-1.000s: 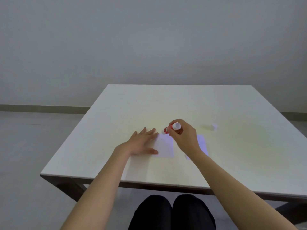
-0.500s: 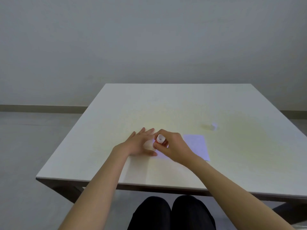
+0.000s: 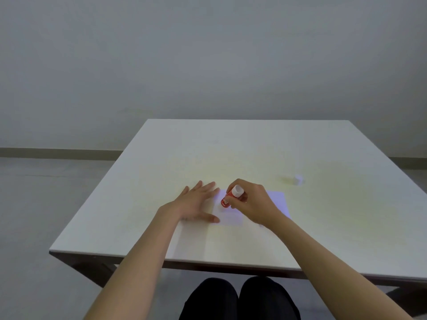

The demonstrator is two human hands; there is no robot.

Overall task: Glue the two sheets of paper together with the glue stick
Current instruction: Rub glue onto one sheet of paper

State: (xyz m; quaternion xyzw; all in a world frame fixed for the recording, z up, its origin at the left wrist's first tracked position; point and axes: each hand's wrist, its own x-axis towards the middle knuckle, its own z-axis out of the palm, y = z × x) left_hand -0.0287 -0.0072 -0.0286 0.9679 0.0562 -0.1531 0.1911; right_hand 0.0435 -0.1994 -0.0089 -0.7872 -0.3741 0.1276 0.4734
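Red glue stick (image 3: 228, 199) in right hand (image 3: 251, 204), tip on paper (image 3: 231, 215); left hand (image 3: 196, 204) flat, fingers spread.

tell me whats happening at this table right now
A person seated at a white table is gluing paper. The left hand lies flat, fingers spread, pinning the left edge of a white sheet. The right hand holds a red glue stick tilted, lower end down on that sheet. A second sheet lies just to the right, partly behind the hand. The small white cap sits apart, farther back on the right.
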